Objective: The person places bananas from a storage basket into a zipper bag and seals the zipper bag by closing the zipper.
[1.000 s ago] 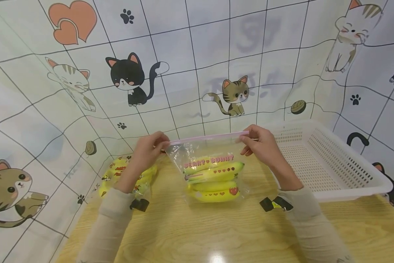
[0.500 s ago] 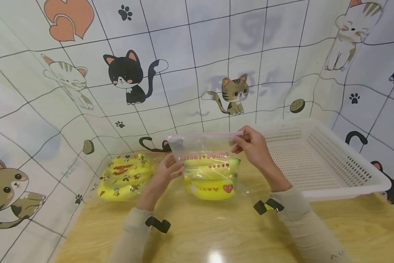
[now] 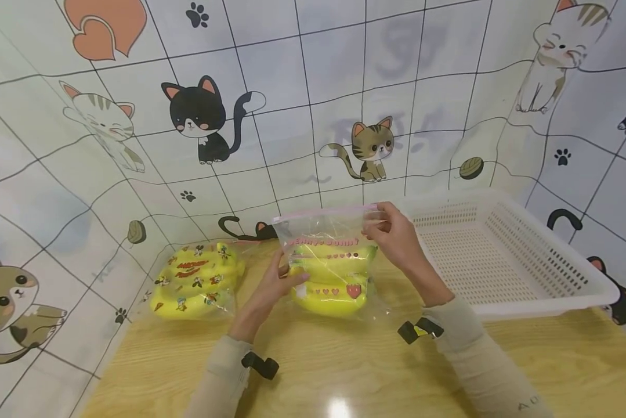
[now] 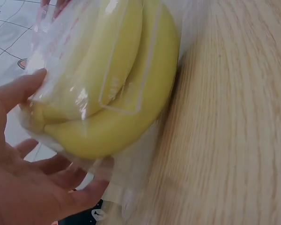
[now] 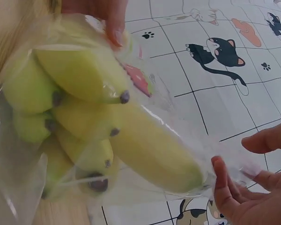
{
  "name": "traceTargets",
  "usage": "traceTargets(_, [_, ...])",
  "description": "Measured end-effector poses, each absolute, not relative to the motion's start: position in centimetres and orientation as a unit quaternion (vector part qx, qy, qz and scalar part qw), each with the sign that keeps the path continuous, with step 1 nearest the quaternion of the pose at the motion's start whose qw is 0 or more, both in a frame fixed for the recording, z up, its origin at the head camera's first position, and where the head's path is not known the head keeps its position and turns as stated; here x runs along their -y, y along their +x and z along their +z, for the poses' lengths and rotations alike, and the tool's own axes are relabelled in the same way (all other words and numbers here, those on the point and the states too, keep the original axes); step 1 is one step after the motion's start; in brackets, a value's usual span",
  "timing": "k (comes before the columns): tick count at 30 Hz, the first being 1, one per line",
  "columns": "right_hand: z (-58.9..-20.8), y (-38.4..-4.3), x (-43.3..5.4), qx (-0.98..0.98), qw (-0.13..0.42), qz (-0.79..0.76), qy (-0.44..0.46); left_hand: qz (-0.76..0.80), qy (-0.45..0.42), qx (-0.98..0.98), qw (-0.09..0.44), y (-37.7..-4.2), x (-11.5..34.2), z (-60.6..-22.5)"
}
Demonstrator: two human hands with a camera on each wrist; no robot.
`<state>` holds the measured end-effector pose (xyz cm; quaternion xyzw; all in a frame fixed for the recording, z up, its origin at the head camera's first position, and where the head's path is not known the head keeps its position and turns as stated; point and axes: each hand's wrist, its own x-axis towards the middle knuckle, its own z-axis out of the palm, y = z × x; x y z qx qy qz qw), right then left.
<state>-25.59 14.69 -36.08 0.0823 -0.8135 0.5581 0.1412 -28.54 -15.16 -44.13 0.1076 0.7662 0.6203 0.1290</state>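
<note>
A clear zip bag [image 3: 320, 223] with pink lettering and a pink zip strip stands upright near the table's middle, with yellow bananas [image 3: 328, 302] inside. My left hand [image 3: 276, 283] holds the bag's lower left side, thumb on the front and fingers behind. In the left wrist view, that thumb and the fingers lie around the stem end of the bananas [image 4: 140, 103]. The top right corner of the bag is pinched by my right hand [image 3: 398, 241]. Several dark banana tips [image 5: 124, 97] show through the plastic in the right wrist view.
Left of my left hand lies another clear printed bag [image 3: 195, 278] with yellow contents. A white perforated basket [image 3: 547, 307] stands at the right. The wooden table [image 3: 313, 371] meets a cat-print covering [image 3: 292, 116] at the back and sides.
My left hand has let go of the bag's top left corner and moved down and right to hold its lower left side. My right hand and the bag have shifted slightly left.
</note>
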Motion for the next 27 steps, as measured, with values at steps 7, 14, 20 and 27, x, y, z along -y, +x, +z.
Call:
traceTargets(7, [-37.4,-26.4,-14.5,0.866,0.097,0.482,0.092,0.625,0.059,-0.772,0.095,-28.7,15.3,-44.0])
traceTargets(14, [-38.9,-26.6,-13.7,0.886,-0.035,0.443,0.133,0.629,0.041,-0.77,0.098,-28.7,15.5,-43.8])
traceTargets(20, [-39.4,-26.3,-13.5,0.877,-0.113,0.452,0.117,0.615,0.05,-0.779,0.114,-28.6,15.8,-43.6])
traceTargets(27, [-39.7,-26.5,-13.5,0.87,-0.13,0.462,0.111,0.611,0.058,-0.781,0.114,-28.7,16.2,-43.5])
